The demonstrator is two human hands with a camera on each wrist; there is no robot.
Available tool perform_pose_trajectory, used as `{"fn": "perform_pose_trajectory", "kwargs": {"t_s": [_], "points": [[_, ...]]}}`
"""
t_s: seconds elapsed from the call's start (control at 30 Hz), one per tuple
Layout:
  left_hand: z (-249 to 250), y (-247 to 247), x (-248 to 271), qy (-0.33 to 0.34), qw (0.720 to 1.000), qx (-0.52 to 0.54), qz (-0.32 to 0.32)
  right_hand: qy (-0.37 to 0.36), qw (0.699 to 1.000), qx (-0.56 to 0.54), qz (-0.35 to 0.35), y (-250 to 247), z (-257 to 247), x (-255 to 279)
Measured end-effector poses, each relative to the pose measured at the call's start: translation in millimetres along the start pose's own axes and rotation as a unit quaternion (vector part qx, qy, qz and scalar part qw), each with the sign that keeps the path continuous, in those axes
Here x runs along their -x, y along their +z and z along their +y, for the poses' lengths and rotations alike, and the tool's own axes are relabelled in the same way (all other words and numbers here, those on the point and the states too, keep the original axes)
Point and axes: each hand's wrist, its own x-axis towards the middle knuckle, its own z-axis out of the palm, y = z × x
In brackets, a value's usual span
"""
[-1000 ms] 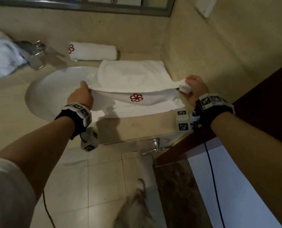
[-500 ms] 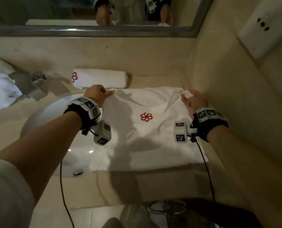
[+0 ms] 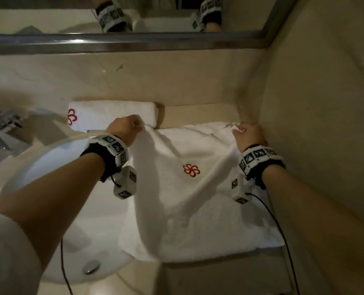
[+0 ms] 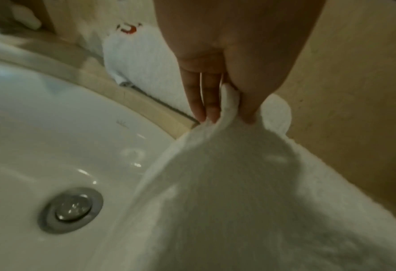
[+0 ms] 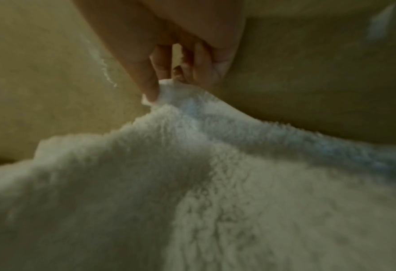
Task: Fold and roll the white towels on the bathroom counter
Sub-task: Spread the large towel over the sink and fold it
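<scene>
On the beige counter (image 3: pixel 198 112), fluffy white towel (image 3: pixel 198 209), far corners pinched by left hand (image 3: pixel 123 129); right hand (image 3: pixel 248 136)

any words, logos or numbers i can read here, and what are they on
No readable words or numbers.
Red flower-shaped logo, no letters: on the flat towel.
Same red logo: on the rolled towel.
Black-and-white square code markers, no text: on both wrist bands.

Open towel (image 3: pixel 193 194) lies on counter (image 3: pixel 198 112), its left edge over sink (image 3: pixel 55 158); rolled towel (image 3: pixel 113 112) lies behind it; faucet (image 3: pixel 2 126) at far left; mirror (image 3: pixel 70 18) behind all
</scene>
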Motion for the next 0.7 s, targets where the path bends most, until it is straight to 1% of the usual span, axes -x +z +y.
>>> {"fn": "perform_pose_trajectory", "kwargs": {"t_s": [0.1, 0.17, 0.2, 0.3, 0.37, 0.4, 0.5, 0.6, 0.67, 0.7], "points": [[-4.9, 15.2, -2.2, 0.017, 1.0, -0.007, 0.008, -0.062, 0.986, 0.152, 0.027, 8.2, -8.8, -0.1], [-7.2, 22.6, -0.1, 0.016, 1.0, -0.011, 0.008, -0.081, 0.976, 0.2, 0.041, 12.9, -9.7, -3.3], [-9.3, 25.3, 0.5, 0.012, 1.0, -0.004, 0.004, -0.078, 0.974, 0.208, 0.036, 13.7, -10.7, -6.0], [-16.6, 31.4, 2.2, 0.013, 0.999, 0.037, -0.009, -0.059, 0.981, 0.184, 0.001, 12.5, -10.9, -15.2], [-20.2, 33.5, 5.4, 0.023, 0.998, 0.053, -0.008, -0.061, 0.983, 0.17, -0.027, 12.1, -11.6, -16.0], [-20.5, 33.1, 7.8, 0.017, 0.998, 0.06, -0.011, -0.064, 0.983, 0.171, -0.034, 12.4, -11.6, -14.3], [-21.0, 36.2, 14.6, 0.005, 0.997, 0.071, -0.041, -0.054, 0.984, 0.166, -0.038, 16.1, -4.9, -4.7], [-22.6, 42.6, 22.6, 0.003, 0.994, 0.076, -0.073, -0.018, 0.987, 0.152, -0.056, 16.3, 6.0, 12.1], [-22.1, 44.2, 26.4, -0.013, 0.994, 0.088, -0.059, 0.006, 0.99, 0.133, -0.047, 12.8, 15.9, 22.3], [-21.9, 43.7, 27.1, -0.021, 0.994, 0.094, -0.048, 0.018, 0.993, 0.117, -0.028, 10.4, 21.1, 26.4]]}}
